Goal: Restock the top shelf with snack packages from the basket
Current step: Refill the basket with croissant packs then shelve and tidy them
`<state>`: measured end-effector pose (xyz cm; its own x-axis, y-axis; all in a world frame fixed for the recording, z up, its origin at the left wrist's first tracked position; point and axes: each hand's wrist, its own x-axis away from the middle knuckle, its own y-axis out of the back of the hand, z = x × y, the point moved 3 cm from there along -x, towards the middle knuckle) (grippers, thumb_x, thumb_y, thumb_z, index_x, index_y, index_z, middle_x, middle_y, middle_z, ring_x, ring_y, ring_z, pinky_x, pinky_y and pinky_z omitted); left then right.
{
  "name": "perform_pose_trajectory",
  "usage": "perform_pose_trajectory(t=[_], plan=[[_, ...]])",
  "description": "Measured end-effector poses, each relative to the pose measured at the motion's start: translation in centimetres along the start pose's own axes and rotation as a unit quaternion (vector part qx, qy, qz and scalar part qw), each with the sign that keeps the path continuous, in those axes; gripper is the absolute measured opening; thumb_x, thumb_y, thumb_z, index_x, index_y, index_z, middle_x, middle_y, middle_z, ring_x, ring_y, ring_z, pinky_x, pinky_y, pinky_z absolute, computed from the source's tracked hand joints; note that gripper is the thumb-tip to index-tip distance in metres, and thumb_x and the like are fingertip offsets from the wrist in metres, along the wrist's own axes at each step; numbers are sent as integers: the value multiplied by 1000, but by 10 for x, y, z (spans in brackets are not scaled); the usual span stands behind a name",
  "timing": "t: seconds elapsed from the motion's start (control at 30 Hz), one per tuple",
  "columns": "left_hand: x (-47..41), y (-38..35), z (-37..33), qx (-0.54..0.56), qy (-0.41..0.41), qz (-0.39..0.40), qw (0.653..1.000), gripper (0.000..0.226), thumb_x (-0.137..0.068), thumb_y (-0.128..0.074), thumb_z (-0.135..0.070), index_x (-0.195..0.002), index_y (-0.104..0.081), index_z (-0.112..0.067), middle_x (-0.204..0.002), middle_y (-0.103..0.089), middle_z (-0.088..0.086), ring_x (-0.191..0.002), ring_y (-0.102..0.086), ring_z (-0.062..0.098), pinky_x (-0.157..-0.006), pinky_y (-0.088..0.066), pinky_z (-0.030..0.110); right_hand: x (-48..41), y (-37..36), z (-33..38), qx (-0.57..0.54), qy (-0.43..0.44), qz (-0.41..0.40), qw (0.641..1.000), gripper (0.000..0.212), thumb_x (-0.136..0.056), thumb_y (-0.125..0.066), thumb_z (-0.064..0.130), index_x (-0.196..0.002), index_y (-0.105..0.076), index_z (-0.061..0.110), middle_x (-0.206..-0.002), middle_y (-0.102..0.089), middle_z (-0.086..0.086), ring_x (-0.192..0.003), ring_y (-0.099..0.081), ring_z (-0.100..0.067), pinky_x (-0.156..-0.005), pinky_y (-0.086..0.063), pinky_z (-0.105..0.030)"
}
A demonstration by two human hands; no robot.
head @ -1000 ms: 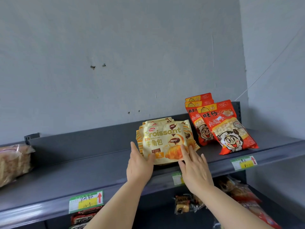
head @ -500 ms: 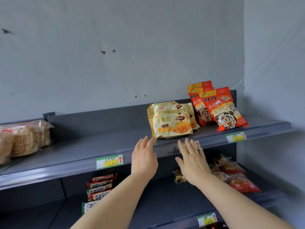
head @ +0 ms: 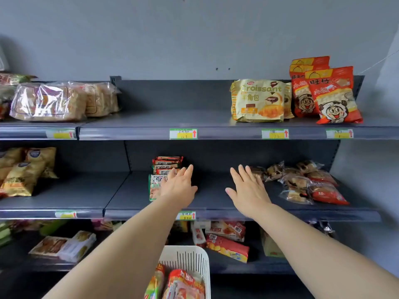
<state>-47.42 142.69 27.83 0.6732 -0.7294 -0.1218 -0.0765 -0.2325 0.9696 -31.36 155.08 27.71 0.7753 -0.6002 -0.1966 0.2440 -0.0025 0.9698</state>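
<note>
- Head view, hands first: your left hand (head: 179,187) reaches out in front of the middle shelf (head: 211,199), palm down, fingers straight and close together. Its grip is fully open, with nothing in it.
- Your right hand (head: 248,190) mirrors it just to the right, fingers straight and a bit fanned. That grip is wide open too and holds nothing. A strip of dark shelf shows between the two hands.
- Your left fingertips overlap the stack of red-and-white packs (head: 166,169); can't tell if they actually touch.
- The basket (head: 183,255), white and slotted, sits low between your forearms with snack packages (head: 183,281) standing in it.
- The top shelf (head: 172,119) has a wide open run in the middle, between the bread bags (head: 51,102) on the left and the croissant packs (head: 257,100) on the right.
- The red bags (head: 333,98) lean just beside the croissant packs, near the shelf's right end.
- Price tags (head: 183,134) line the top shelf's front lip.
</note>
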Motion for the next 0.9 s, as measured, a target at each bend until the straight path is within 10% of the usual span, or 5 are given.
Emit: perform_pose_trajectory(t=[0.37, 0.9], plan=[[124, -50, 89, 46, 186, 56, 980, 65, -97, -42, -25, -155, -13, -33, -128, -62, 9, -114, -56, 32, -91, -47, 43, 95, -86, 56, -30, 67, 155, 985, 61, -103, -30, 44, -155, -10, 20, -163, 5, -6, -150, 11, -24, -121, -4, -48], [167, -135, 219, 94, 291, 185, 934, 39, -93, -55, -28, -129, -56, -13, -119, -65, 6, -106, -63, 26, -83, -51, 32, 103, -194, 123, -28, 96, 284, 954, 50, -102, -35, 40, -147, -34, 18, -163, -6, -6, -150, 0, -25, -119, -9, -49]])
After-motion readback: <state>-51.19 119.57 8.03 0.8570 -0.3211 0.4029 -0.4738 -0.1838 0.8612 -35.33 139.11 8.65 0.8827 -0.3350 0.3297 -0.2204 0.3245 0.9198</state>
